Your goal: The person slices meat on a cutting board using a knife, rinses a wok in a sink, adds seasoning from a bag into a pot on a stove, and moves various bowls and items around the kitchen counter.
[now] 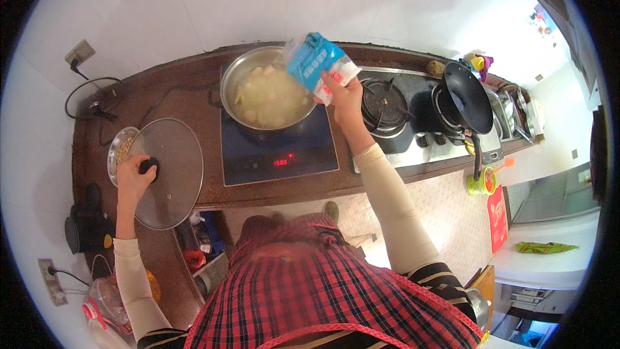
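My left hand (134,177) grips the black knob (149,169) of a glass pot lid (177,179) at the left of the counter. Partly behind the lid sits a metal bowl (112,157) with small pale beans or nuts (125,148). My right hand (346,99) holds a blue and white plastic bag (315,65) bearing writing, over the right rim of a steel pot (229,92). Cloudy yellowish broth with pale chunks (271,97) fills much of the pot. The pot stands on an induction cooker (261,155) with a lit red display. What the bag contains is hard to tell.
To the right is a gas stove (385,104) with a black wok (467,97), its handle jutting past the counter's front edge. Farther right lies a sink (499,111). At far left are a wall socket with cord (80,53) and a black appliance (87,228).
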Demonstrator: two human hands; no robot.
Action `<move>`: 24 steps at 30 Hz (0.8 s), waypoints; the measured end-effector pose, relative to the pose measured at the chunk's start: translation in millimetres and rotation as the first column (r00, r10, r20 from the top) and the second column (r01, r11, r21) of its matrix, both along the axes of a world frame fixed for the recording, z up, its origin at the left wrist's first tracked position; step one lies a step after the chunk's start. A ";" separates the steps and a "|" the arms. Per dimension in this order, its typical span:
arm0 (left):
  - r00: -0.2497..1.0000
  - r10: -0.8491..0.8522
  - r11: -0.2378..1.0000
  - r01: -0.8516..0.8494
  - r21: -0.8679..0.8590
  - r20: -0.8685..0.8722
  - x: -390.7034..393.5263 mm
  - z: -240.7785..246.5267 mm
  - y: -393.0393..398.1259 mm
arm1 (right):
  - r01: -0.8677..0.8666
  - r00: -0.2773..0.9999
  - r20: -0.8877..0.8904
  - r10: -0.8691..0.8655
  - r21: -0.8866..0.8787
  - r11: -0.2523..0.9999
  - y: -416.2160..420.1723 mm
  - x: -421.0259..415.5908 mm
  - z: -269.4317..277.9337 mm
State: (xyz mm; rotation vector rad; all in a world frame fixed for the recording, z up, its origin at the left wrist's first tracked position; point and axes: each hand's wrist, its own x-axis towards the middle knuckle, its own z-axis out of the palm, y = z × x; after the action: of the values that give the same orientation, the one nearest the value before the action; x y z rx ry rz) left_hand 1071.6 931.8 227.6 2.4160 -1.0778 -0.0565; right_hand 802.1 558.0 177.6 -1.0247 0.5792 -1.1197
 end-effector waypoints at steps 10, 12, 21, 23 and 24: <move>0.987 0.079 0.997 -0.080 -0.002 -0.141 5.8 -13.8 7.2 | -0.020 1.000 0.017 0.019 0.015 1.000 -5.2 5.8 1.3; 0.991 0.082 0.996 -0.079 0.030 -0.109 -4.4 -2.6 1.9 | -0.010 1.000 0.012 0.010 0.003 1.000 -8.8 4.7 -3.6; 0.990 0.072 0.997 -0.069 0.030 -0.121 -4.3 -6.3 2.6 | -0.047 0.999 -0.019 0.046 -0.020 0.999 -12.7 0.9 -2.2; 0.991 0.061 0.998 -0.058 0.025 -0.119 -3.7 -7.9 1.6 | -0.009 0.999 0.048 0.010 -0.031 0.999 -18.1 3.3 -7.4; 0.991 0.043 0.999 -0.043 0.001 -0.125 0.2 -11.4 0.6 | 0.003 1.000 -0.024 -0.004 -0.054 0.999 -21.5 4.0 -12.7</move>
State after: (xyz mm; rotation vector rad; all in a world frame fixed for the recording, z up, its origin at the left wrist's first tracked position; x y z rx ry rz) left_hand 1071.8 932.4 216.1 2.3981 -0.9682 -0.1896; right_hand 806.2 536.5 164.8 -1.0854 0.5731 -1.1326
